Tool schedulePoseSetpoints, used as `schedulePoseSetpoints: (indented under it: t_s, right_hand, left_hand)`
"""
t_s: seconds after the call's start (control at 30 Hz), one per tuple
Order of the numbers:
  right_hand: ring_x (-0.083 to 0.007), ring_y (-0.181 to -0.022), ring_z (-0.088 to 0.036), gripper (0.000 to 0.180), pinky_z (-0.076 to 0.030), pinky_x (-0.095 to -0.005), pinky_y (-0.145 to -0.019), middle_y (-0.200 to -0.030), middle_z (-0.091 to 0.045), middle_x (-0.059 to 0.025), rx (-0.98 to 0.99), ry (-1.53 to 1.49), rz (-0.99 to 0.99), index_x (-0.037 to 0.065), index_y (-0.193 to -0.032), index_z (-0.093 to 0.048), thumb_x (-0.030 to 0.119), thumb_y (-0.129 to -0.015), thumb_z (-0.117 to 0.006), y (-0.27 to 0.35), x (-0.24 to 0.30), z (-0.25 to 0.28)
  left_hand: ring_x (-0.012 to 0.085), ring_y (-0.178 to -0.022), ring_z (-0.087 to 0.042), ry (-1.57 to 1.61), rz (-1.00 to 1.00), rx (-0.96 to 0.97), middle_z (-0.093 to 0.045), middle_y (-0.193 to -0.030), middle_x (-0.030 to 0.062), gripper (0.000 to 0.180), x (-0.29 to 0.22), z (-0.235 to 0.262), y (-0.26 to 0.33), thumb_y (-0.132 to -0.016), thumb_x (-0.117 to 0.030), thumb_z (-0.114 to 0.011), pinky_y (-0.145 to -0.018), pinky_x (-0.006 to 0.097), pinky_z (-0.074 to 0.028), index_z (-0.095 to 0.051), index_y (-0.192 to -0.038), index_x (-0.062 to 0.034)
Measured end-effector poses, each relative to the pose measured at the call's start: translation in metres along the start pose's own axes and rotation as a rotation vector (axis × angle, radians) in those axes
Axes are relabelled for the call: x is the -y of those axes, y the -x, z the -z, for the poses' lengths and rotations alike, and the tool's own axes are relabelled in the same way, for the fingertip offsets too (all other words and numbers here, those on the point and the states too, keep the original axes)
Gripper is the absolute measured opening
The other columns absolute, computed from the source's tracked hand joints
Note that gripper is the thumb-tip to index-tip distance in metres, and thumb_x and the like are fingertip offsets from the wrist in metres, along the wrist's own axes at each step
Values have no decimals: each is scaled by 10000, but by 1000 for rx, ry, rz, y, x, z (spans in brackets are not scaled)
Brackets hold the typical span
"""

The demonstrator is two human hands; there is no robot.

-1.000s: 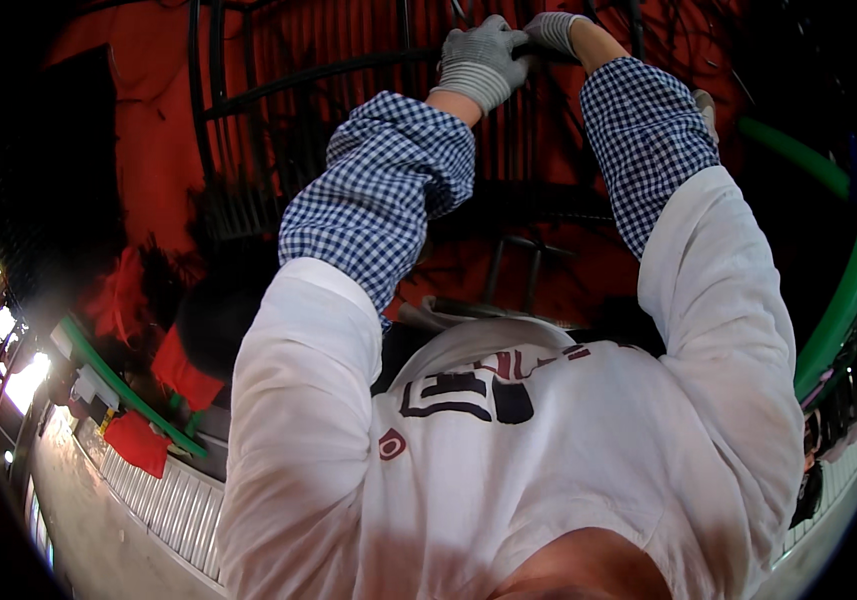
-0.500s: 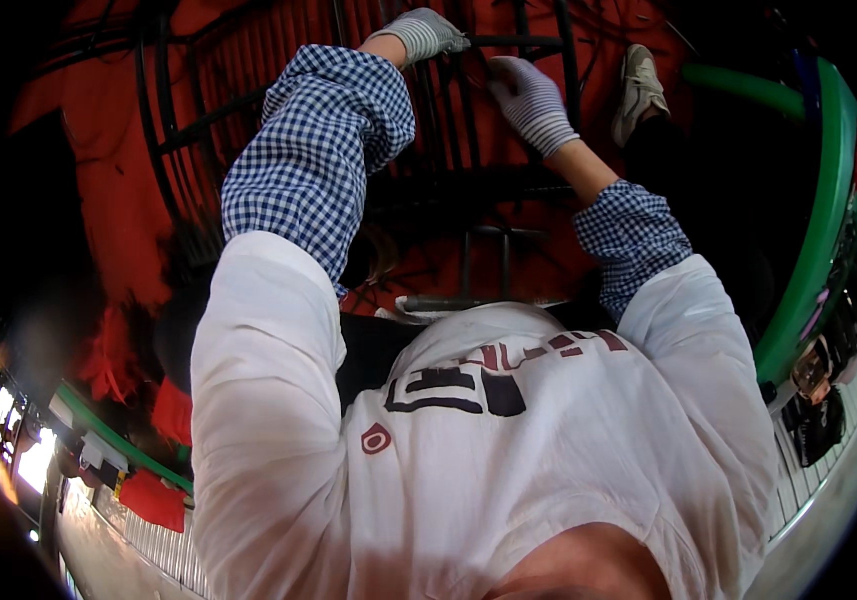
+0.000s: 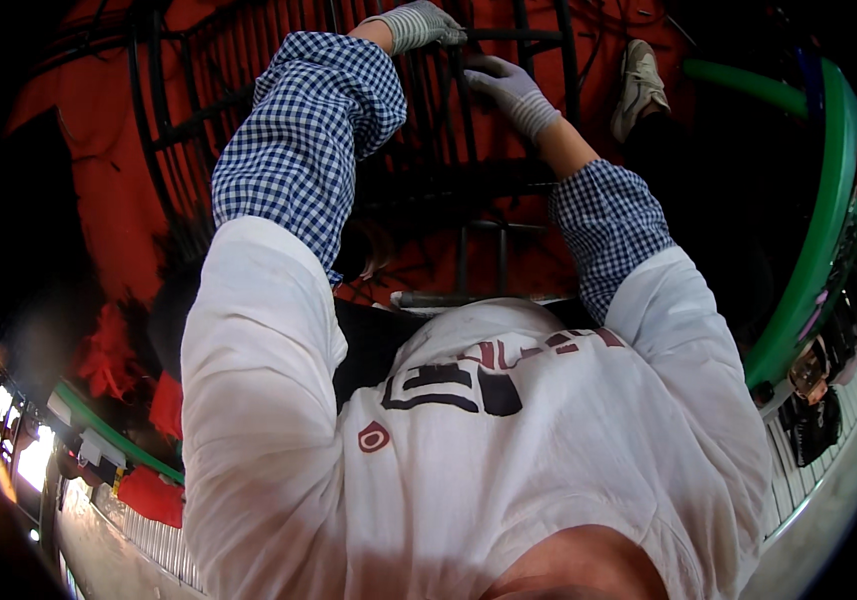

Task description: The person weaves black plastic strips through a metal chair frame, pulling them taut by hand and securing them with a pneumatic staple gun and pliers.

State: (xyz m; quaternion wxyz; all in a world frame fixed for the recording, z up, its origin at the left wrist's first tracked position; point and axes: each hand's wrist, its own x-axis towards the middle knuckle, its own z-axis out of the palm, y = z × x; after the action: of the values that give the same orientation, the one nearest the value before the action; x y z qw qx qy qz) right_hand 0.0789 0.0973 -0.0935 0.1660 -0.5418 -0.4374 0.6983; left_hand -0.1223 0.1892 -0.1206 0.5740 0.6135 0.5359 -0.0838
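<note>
A black metal frame (image 3: pixel 518 36) with many narrow parallel bars stands in front of me. My left hand (image 3: pixel 416 27), in a grey-and-white striped glove, is at the far part of this frame. Its fingers curl down at the end of a crossbar and look closed on the frame, though their undersides are hidden. Just right of it and nearer to me, my right hand (image 3: pixel 513 95) wears a matching glove. Its fingers stretch leftward over the bars, slightly apart, with nothing visible in them. Blue-checked sleeve covers reach up both forearms.
Red flooring (image 3: pixel 108 210) lies under the frame, with dark scraps on it. A beige shoe (image 3: pixel 638 88) is right of the frame. A green curved rail (image 3: pixel 813 235) runs along the right side. Red cloth (image 3: pixel 151 495) hangs at the lower left.
My right hand has moved left, closer to the left hand, and its fingers now reach across the bars. My left hand has shifted slightly up and left at the frame.
</note>
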Motion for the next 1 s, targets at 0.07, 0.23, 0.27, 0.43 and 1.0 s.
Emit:
schedulePoseSetpoints:
  t_s: [0.07,0.23,0.27,0.43,1.0]
  right_hand:
    - [-109,-910,-609,417,-521,-303,-823,-997,-652,-4,48,-190,-117,66,-1265,-588,316,-939,-657,-9,-3,-5]
    - [-128,-973,-598,456,-492,-333,-881,-1049,-636,0,156,-441,-174,69,-1275,-563,322,-920,-694,-22,-23,-11]
    - [-135,-988,-600,457,-490,-341,-895,-1080,-635,-2,240,-494,-147,73,-1277,-561,323,-919,-696,-21,-26,-12]
    - [-171,-1060,-607,458,-497,-361,-922,-1172,-639,-25,249,-535,-71,65,-1280,-555,320,-924,-688,-15,-21,-18]
    - [-295,-977,-635,267,-566,-350,-841,-1083,-601,-95,-9,1170,838,123,-1153,-648,104,-887,-654,19,31,-5]
  left_hand:
    - [266,-1101,-639,6,14,-21,-683,-1229,88,375,-2,-1,2,-932,-349,-637,-942,380,-508,-698,-1224,-123]
    - [269,-1087,-643,69,8,-29,-687,-1219,89,377,-5,-1,12,-931,-351,-642,-936,384,-510,-699,-1221,-116]
    - [269,-1077,-645,42,-10,-45,-691,-1208,89,377,-6,-2,12,-930,-350,-644,-929,386,-512,-699,-1219,-115]
    - [271,-1051,-651,-4,-14,-90,-702,-1179,90,375,-8,-4,12,-926,-350,-650,-915,392,-516,-703,-1211,-113]
    - [260,-981,-673,-3,-72,-117,-729,-1097,87,355,9,-9,-7,-915,-345,-664,-860,400,-536,-723,-1165,-100]
